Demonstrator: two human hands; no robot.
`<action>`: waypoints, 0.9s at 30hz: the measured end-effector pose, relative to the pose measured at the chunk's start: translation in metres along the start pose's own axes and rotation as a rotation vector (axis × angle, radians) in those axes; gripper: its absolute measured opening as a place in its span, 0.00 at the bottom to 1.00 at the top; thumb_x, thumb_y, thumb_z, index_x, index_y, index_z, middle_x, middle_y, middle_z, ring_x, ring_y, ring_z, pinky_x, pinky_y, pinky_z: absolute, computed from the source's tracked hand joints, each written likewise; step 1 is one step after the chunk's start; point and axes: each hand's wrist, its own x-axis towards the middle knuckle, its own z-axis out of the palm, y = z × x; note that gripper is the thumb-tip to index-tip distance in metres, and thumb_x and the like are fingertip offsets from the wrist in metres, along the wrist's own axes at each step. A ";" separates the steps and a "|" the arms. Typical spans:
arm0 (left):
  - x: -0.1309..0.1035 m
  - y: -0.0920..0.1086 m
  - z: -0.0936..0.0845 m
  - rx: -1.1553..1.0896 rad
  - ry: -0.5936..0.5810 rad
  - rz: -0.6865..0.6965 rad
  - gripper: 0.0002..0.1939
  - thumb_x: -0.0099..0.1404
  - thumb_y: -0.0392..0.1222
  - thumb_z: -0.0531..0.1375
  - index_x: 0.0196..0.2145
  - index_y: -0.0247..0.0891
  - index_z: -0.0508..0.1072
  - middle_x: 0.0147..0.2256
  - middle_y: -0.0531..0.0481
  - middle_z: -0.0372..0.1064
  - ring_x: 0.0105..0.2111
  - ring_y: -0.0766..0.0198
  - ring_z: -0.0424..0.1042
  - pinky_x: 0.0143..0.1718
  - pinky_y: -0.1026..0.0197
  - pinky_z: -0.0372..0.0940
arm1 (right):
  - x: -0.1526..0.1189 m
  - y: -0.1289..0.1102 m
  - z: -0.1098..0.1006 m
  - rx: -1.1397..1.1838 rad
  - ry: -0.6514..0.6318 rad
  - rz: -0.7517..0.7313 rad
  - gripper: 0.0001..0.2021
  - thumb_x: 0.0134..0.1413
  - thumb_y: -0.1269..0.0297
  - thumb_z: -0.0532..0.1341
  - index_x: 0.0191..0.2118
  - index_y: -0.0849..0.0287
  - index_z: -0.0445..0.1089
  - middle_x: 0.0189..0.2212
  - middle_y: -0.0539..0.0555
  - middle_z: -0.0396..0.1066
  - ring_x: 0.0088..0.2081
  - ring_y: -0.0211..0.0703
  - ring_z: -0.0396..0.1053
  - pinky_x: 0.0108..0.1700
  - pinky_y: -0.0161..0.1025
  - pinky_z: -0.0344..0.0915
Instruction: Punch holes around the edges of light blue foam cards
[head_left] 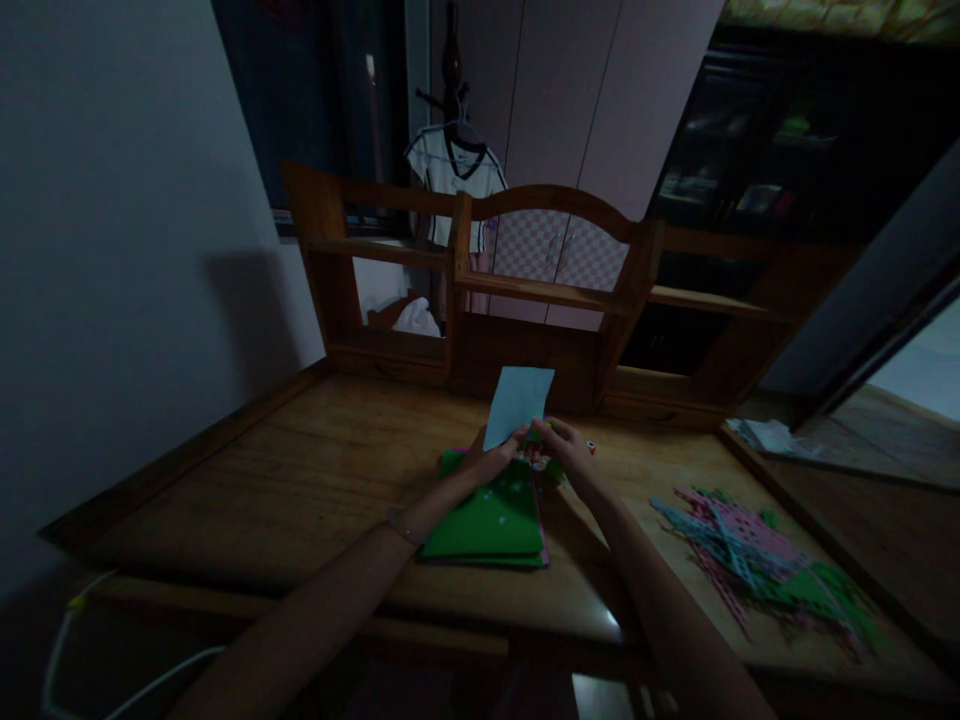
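My left hand (493, 456) is closed on a light blue sheet of paper (517, 400), held tilted up above the desk. Close beside it, my right hand (567, 446) has its fingers closed around a small green-and-yellow object (536, 431) at the paper's lower right edge. The fingers cover most of that object, so its kind is unclear. Below the hands lies a stack of green paper (487, 525) with a pink edge showing. Small pale bits are scattered on its top sheet.
A pile of pink, blue and green cut paper strips (765, 560) lies at the desk's right. A wooden shelf unit (540, 290) stands along the back of the wooden desk (300, 470). Behind it hangs a white shirt (450, 165). A small red-and-white item (591, 447) sits beyond my right hand.
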 end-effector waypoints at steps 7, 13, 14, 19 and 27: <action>-0.003 0.003 -0.001 0.012 -0.008 -0.002 0.22 0.61 0.55 0.53 0.37 0.33 0.74 0.36 0.46 0.74 0.38 0.59 0.72 0.43 0.59 0.66 | -0.001 -0.003 0.000 -0.027 -0.001 0.013 0.17 0.50 0.46 0.59 0.29 0.57 0.68 0.21 0.50 0.70 0.23 0.39 0.67 0.29 0.36 0.62; -0.004 0.005 -0.001 0.033 0.020 0.000 0.22 0.61 0.55 0.53 0.36 0.33 0.74 0.34 0.46 0.74 0.35 0.59 0.72 0.38 0.62 0.66 | -0.002 -0.005 0.004 0.000 0.019 0.003 0.17 0.48 0.45 0.59 0.29 0.56 0.69 0.22 0.50 0.70 0.22 0.38 0.65 0.27 0.36 0.62; -0.004 0.005 0.000 0.033 0.023 0.001 0.22 0.61 0.55 0.53 0.36 0.33 0.74 0.34 0.46 0.74 0.35 0.59 0.72 0.38 0.62 0.66 | -0.002 -0.005 0.004 0.005 0.016 0.002 0.17 0.49 0.46 0.59 0.29 0.56 0.69 0.22 0.49 0.70 0.22 0.38 0.65 0.28 0.36 0.62; -0.003 0.001 0.000 0.005 0.012 0.019 0.21 0.61 0.54 0.53 0.37 0.33 0.74 0.35 0.45 0.74 0.37 0.58 0.72 0.40 0.60 0.67 | -0.003 -0.007 0.004 -0.014 0.021 0.002 0.17 0.48 0.45 0.59 0.28 0.56 0.69 0.22 0.49 0.70 0.22 0.38 0.65 0.27 0.36 0.61; -0.003 -0.003 0.002 0.007 -0.001 0.019 0.20 0.61 0.54 0.53 0.39 0.34 0.73 0.38 0.46 0.73 0.39 0.59 0.72 0.44 0.59 0.66 | -0.003 0.002 0.005 -0.024 0.103 -0.002 0.17 0.46 0.46 0.61 0.27 0.56 0.67 0.19 0.47 0.67 0.20 0.37 0.62 0.25 0.35 0.58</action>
